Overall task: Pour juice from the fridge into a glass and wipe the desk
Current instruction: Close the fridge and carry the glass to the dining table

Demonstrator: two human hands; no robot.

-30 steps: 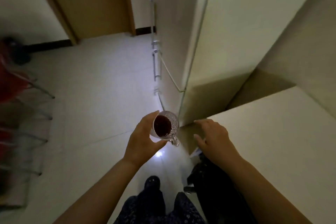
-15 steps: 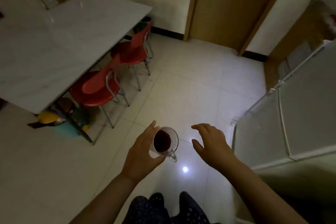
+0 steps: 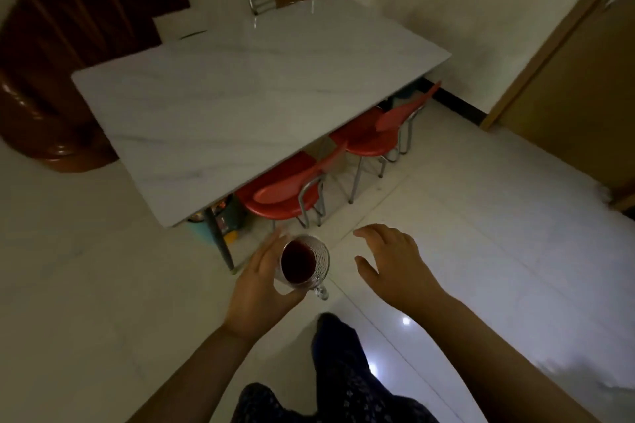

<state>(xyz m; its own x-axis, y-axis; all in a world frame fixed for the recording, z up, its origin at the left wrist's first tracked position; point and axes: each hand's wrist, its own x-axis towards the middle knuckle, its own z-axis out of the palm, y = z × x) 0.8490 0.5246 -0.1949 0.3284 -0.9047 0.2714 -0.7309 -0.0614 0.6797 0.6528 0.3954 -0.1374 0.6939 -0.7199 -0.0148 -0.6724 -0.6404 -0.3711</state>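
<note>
- The left hand (image 3: 261,285) carries a clear dimpled glass mug of dark red juice (image 3: 302,263) upright — grip curled round its side, handle toward the person.
- The white marble-patterned bench (image 3: 240,106) lies ahead and slightly left of the mug, near corner closest; the left hand is nearer it.
- The right hand (image 3: 391,264) hovers just beside the mug, spread and holding nothing.
- The far side of the left grip is hidden behind the mug — the room is dim.

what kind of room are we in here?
Likely a home dining area: a large pale table with red chairs tucked under it, what looks like a wooden staircase behind, and a tiled floor. The left hand holds a glass of dark juice.
</note>
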